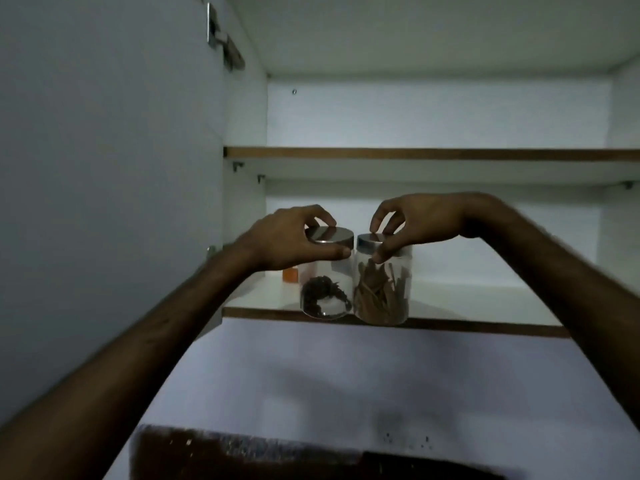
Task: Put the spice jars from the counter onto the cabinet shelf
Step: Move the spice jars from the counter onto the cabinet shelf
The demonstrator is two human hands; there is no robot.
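Two clear glass spice jars with metal lids stand side by side at the front edge of the lower cabinet shelf (pixel 450 322). The left jar (pixel 325 292) holds a dark spice. My left hand (pixel 287 237) grips its lid from above, fingers curled round the rim. The right jar (pixel 382 292) holds brown sticks. My right hand (pixel 415 223) pinches its lid between thumb and fingers. The jars touch each other or nearly so.
An orange-capped container (pixel 290 274) stands behind the left jar, mostly hidden by my left wrist. An upper shelf (pixel 415 154) runs above. The open cabinet door (pixel 104 150) is on the left. The dark counter edge (pixel 242 452) lies at the bottom.
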